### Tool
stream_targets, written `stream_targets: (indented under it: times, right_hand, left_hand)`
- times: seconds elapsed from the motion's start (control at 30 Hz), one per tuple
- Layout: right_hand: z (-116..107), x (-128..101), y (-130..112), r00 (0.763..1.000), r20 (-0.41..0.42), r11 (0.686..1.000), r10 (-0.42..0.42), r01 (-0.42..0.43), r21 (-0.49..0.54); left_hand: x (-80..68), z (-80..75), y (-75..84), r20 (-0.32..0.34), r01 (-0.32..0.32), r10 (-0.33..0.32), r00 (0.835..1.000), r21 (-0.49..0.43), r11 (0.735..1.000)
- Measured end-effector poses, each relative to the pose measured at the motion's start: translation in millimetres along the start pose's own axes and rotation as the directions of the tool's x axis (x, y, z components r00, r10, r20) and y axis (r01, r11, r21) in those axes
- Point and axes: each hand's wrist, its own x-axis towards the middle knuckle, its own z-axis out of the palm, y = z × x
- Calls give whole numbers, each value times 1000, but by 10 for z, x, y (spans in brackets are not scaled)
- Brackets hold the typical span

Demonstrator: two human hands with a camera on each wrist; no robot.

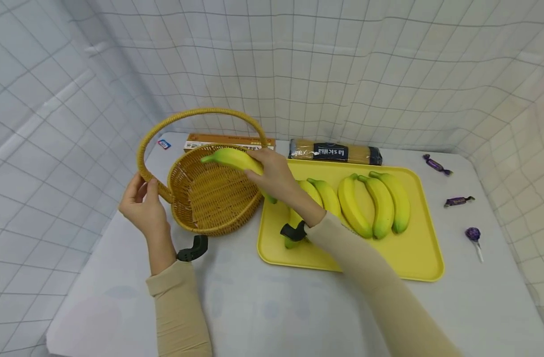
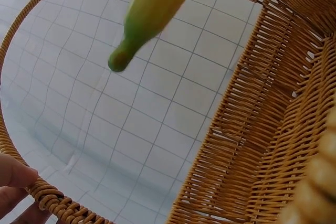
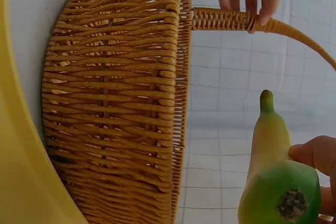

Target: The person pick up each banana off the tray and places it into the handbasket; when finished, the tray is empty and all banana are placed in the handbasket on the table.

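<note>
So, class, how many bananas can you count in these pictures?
6. One banana is held in the right hand over the basket; five bananas lie on the yellow tray, two partly hidden by the arm.

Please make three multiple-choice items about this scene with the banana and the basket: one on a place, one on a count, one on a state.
1. Where is the banana in the right hand?
A. above the basket
B. on the tray
C. beside the candies

2. How many purple-wrapped sweets lie right of the tray?
A. one
B. three
C. five

3. What does the left hand do?
A. lies flat on the table
B. holds the basket handle
C. grips a banana

Answers: 1 A, it hangs over the open basket. 2 B, two candies and a lollipop. 3 B, fingers curl around the handle's base.
</note>
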Motion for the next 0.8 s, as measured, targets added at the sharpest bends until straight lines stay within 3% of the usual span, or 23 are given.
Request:
stream_targets:
  times: [0.2,0.37,0.8]
  right_hand:
    - [261,277,41,1000,8,1000,-3,3,-5]
    - [424,445,113,998,34,999,46,-46,-19]
    - [760,698,291,989,72,990,132,-135,36]
  left_hand:
    - [4,3,5,1,-1,1,1000,14,1000]
    - [4,10,10,10,3,-3,1000,1,1000]
    - [-19,-19,18,-2,0,1,1000,8,1000]
